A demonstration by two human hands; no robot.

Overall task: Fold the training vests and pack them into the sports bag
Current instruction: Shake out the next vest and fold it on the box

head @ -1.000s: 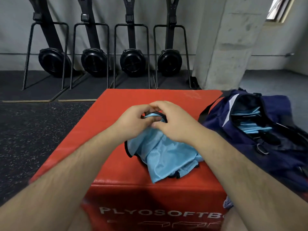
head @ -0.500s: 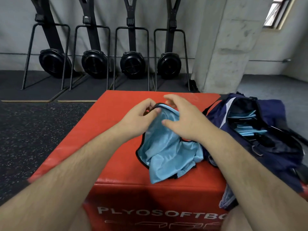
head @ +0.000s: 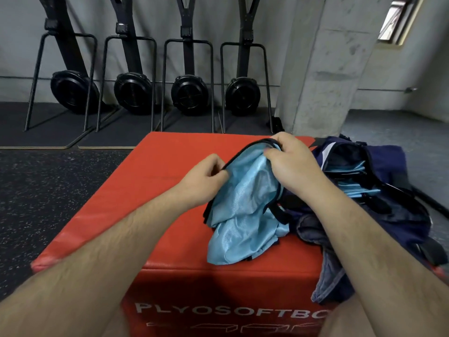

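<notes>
A light blue training vest (head: 245,210) with black trim is bunched on top of the red plyo box (head: 150,190). My left hand (head: 206,178) pinches the vest's black-trimmed edge on its left side. My right hand (head: 289,161) grips the same edge higher up and to the right, lifting the upper part off the box. The vest's lower part still lies crumpled on the box. The navy sports bag (head: 379,198) lies open on the box's right side, with folded light blue vests (head: 349,176) inside it.
Several black exercise machines (head: 189,91) stand against the far wall on dark mats. A concrete pillar (head: 323,69) rises behind the box. Dark rubber floor lies to the left. A grey-blue cloth (head: 328,280) hangs over the box's right front corner.
Both hands have moved apart along the vest's trimmed edge. The right hand has lifted it up and toward the bag, stretching the upper part open.
</notes>
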